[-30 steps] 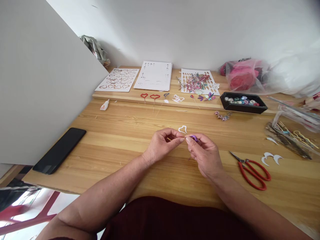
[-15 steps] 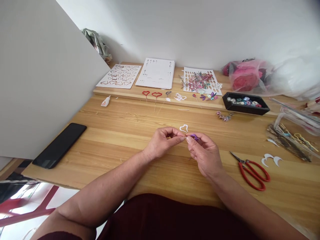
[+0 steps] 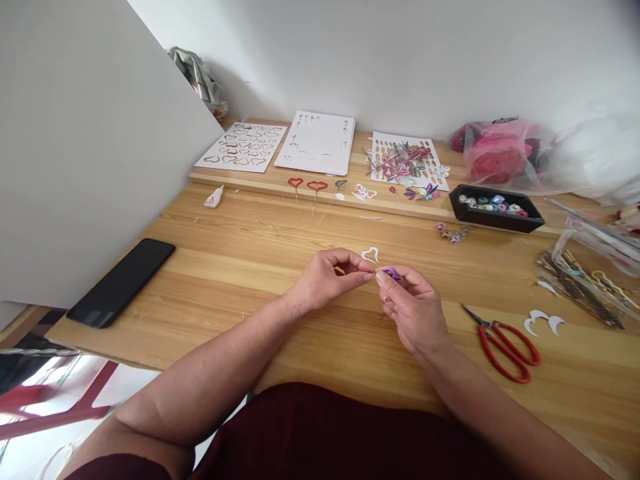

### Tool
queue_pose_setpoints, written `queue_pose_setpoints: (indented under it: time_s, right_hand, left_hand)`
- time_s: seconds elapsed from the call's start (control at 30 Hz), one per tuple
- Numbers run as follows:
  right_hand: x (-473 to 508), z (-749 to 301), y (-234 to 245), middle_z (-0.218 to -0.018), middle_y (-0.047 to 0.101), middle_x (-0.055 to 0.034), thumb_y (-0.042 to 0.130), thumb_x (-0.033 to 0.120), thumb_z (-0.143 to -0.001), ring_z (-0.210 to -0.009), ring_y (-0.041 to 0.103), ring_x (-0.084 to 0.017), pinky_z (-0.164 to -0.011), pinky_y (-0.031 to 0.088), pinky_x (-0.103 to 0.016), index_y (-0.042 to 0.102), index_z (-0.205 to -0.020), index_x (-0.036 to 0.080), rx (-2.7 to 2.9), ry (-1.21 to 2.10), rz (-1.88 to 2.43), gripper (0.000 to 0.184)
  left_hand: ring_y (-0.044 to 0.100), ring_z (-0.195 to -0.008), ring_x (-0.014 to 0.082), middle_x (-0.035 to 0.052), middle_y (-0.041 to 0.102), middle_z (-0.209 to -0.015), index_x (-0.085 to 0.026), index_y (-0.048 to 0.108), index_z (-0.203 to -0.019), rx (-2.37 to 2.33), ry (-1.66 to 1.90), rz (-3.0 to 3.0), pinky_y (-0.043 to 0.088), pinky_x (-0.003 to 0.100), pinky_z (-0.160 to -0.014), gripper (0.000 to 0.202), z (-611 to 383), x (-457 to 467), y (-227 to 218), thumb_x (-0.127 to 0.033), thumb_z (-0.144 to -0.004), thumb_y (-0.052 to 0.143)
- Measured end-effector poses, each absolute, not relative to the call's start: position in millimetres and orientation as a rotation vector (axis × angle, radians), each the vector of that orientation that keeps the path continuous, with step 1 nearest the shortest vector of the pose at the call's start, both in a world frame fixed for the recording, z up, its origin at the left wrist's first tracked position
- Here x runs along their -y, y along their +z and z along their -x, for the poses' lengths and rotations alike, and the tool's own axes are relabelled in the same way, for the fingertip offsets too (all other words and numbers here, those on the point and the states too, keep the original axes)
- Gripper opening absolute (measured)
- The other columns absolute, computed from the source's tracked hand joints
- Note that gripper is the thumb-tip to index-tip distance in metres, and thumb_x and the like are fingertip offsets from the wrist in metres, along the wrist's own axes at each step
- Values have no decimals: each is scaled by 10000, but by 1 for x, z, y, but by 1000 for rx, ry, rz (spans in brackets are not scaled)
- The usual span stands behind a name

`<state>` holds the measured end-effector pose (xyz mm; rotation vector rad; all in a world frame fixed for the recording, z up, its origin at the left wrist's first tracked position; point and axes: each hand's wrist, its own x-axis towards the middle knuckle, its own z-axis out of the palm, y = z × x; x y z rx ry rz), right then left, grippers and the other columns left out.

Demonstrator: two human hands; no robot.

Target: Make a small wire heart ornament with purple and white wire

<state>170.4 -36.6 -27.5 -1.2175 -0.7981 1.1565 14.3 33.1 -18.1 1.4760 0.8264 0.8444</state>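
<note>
My right hand pinches a small purple piece between thumb and forefinger; its fingers cover most of it. Close against it, my left hand has thumb and forefinger pressed together at the piece's left end. Whatever sits in that left pinch is too small to make out. Just beyond the fingertips lies a white heart-shaped paper outline. Red-handled scissors rest to the right of my right hand, blades pointing up and left.
At the back, a raised ledge holds cut-out paper sheets, red wrapped heart shapes on stems and a black tray of thread spools. A glue bottle and phone lie left. White paper crescents lie right.
The view has shifted slightly. Both hands keep their pinches close together, with the purple piece still in the right one; nothing is visibly let go.
</note>
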Motion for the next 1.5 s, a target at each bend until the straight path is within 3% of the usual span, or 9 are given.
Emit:
queue_pose_setpoints:
  time_s: [0.4, 0.7, 1.3, 1.5]
  right_hand:
    - [37, -168, -27, -564, 487, 45, 812, 320, -761, -478, 343, -68, -395, 220, -195, 735, -852, 233, 768, 1181, 1188, 148]
    - [37, -165, -24, -597, 491, 54, 825, 324, -729, -471, 358, -65, -379, 224, -178, 707, -934, 240, 723, 1267, 1184, 251]
    - [37, -164, -24, -544, 520, 57, 815, 298, -753, -429, 321, -46, -371, 234, -164, 702, -850, 224, 705, 1249, 1148, 166]
    - [39, -163, -18, -583, 559, 61, 819, 285, -748, -438, 347, -40, -394, 262, -156, 655, -1057, 231, 688, 1323, 1153, 354]
  left_hand:
    - [460, -553, 66, -1, 638, -656, -123, 724, -798, -821, 748, -1272, 320, 215, -527, 298, -15, -32, -18, -396, -707, 803]
    - [427, -537, 58, -12, 603, -618, -123, 701, -738, -838, 777, -1226, 330, 215, -519, 341, -17, -32, -15, -438, -676, 816]
    - [389, -542, 57, -14, 581, -633, -119, 717, -799, -859, 760, -1264, 263, 227, -517, 339, -15, -33, -20, -437, -712, 795]
    - [364, -535, 55, -37, 522, -597, -122, 699, -796, -848, 824, -1298, 267, 220, -515, 290, -15, -32, -20, -398, -746, 769]
